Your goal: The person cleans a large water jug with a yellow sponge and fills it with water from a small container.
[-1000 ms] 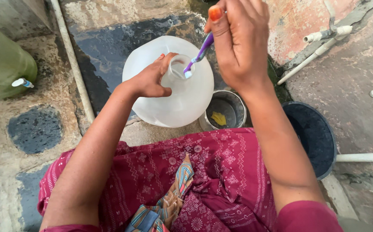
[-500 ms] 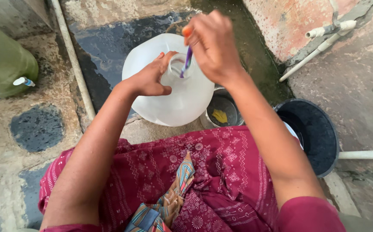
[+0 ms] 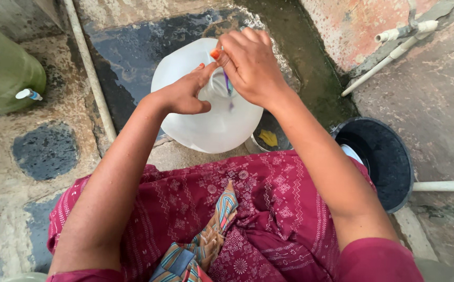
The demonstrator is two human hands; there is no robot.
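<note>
A large white translucent water jug (image 3: 214, 125) stands on the wet floor in front of my knees. My left hand (image 3: 185, 94) grips the jug's neck at its mouth. My right hand (image 3: 250, 65) is closed on a purple toothbrush (image 3: 227, 86) with an orange end, held upright with its lower part pushed down into the jug's mouth. The brush head is hidden inside the jug.
A small metal bowl (image 3: 266, 141) with a yellow scrap sits right of the jug. A black bucket (image 3: 381, 162) stands at right. A green container with a tap (image 3: 5, 75) is at left. White pipes (image 3: 88, 68) cross the floor and wall.
My right hand has come down and left from above the jug, and the toothbrush now goes into the jug's mouth. The left hand stays on the neck.
</note>
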